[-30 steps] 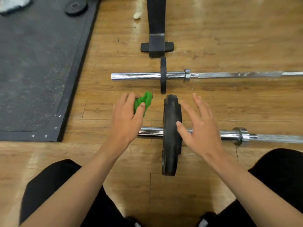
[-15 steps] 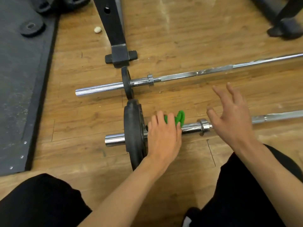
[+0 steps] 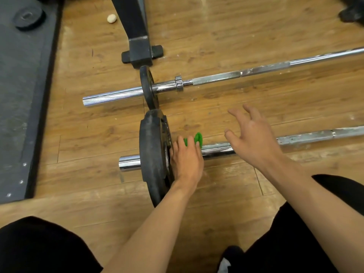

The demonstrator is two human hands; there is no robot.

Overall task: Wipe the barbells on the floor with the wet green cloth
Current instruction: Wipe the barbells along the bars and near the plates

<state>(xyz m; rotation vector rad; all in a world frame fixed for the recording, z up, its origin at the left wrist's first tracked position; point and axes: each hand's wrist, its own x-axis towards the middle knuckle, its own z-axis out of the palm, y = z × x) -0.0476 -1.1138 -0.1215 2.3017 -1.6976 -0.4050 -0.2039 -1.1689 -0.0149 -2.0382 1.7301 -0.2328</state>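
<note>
L hand [image 3: 187, 160] grips green cloth [image 3: 198, 139] on near barbell [image 3: 216, 149] by plate [image 3: 152, 154]; R hand [image 3: 254, 141] spread, hovering. Risk: bar rolls w/ wipe, nothing steadying it.

Crumpled green cloth [image 3: 198, 139] sits on near barbell [image 3: 216, 149], far barbell [image 3: 118, 95] lying parallel.

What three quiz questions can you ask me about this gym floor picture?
1. Which hand presses the green cloth on the near barbell?
2. True or false: a second barbell lies farther away on the floor.
3. The right hand is: A) gripping a barbell, B) open with fingers spread, C) holding a plate.

Key: 1. The left hand. 2. True. 3. B.
</note>
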